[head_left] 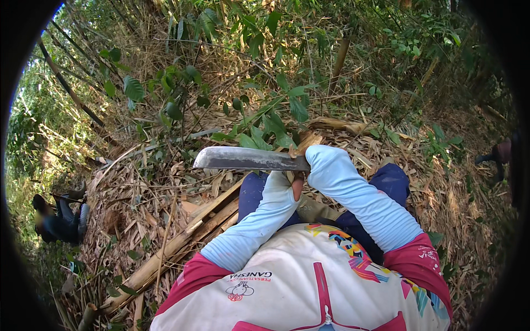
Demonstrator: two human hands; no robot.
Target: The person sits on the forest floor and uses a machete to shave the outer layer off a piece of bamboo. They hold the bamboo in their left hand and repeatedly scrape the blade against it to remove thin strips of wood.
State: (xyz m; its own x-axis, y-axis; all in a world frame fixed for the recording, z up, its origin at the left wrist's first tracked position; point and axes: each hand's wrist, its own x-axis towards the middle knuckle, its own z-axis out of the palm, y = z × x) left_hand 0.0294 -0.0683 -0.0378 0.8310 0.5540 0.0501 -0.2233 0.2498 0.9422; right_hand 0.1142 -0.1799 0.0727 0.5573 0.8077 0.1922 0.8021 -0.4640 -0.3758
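Note:
A machete (248,159) with a broad, worn grey blade lies level in front of me, its tip to the left. My right hand (322,159), covered by a light blue sleeve, is closed round its handle, which is hidden. Just below the blade, close to the handle end, is my left hand (292,185) in a matching sleeve. Its visible fingers are curled; whatever they may hold is out of sight. Beyond the handle, a piece of dry brown plant matter (303,143) shows. My knees, in dark blue trousers (390,185), are bent on both sides of my hands.
Split bamboo lengths (165,251) lie slantwise at left on dry leaf litter (124,220). Green leafy stems (270,129) rise just past the blade, with dense undergrowth behind. Another person (61,218) is at far left; a dark figure (501,157) shows partly at the right rim.

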